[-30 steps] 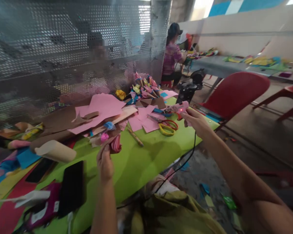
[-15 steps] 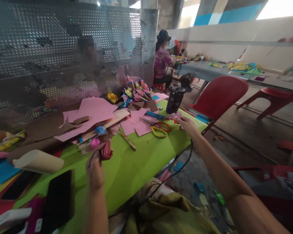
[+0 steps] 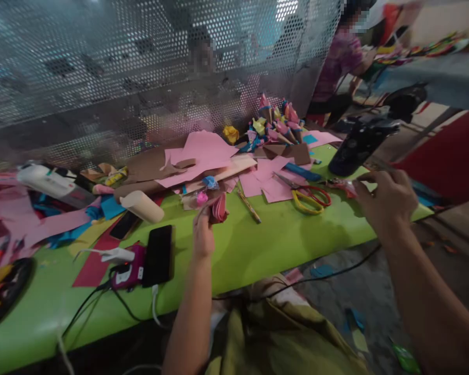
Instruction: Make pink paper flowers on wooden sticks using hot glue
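Note:
My left hand (image 3: 203,235) is closed on a rolled pink paper flower (image 3: 219,210), held just above the green table (image 3: 258,250). Farther right, my right hand (image 3: 386,200) hovers at the table's edge with bent fingers touching the rear of a pink glue gun (image 3: 342,186), which lies low beside the yellow and red scissors (image 3: 310,200). The grip itself is blurred. A black cord (image 3: 336,272) runs from under that wrist down toward my lap.
Pink paper sheets (image 3: 207,151), a pencil (image 3: 249,206), a cream paper roll (image 3: 143,207), a black phone (image 3: 159,255) and a pile of paper cones (image 3: 275,125) lie on the table. A perforated metal screen (image 3: 121,78) stands behind it. A black device (image 3: 359,146), a red chair (image 3: 449,161) and a seated person (image 3: 340,73) are at right.
My right hand has lowered the pink glue gun to the table by the scissors. The view has swung left, showing more of the table. My left hand keeps the flower.

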Motion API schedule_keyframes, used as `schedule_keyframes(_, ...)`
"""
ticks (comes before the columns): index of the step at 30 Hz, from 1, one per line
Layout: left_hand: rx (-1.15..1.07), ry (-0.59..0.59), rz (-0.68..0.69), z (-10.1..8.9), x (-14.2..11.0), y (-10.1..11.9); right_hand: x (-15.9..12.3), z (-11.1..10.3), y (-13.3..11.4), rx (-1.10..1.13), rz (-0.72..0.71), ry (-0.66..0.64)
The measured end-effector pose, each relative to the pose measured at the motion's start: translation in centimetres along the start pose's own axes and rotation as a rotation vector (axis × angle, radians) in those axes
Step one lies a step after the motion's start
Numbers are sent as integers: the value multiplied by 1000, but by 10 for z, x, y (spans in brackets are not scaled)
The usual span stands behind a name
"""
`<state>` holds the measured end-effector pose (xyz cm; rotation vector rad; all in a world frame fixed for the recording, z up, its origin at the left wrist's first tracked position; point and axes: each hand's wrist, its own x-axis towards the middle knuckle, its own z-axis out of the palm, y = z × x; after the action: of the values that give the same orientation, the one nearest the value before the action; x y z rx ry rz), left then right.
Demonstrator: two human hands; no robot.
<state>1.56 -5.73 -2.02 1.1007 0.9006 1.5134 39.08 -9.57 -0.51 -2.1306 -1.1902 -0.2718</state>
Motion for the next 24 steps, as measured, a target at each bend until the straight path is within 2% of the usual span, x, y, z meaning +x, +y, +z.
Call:
schedule_keyframes(4,4,-28,-1,1,0,-1,-22,-14,-59,562,-353,-116)
schedule_keyframes(8,38,-29,-12,3,1,-1,-51,-19,-123,866,-512,-447)
schedule_keyframes(11,56,-3,-22,4,1,-1,-68,-12,-156,981,-568,-601)
schedule_keyframes(16,91,6,5,3,-1,-3,-83,6,-181,1017,-572,-654)
schedule_keyframes(24,173,-19,85,5,-6,2,-96,17,-191,974,-530,-587)
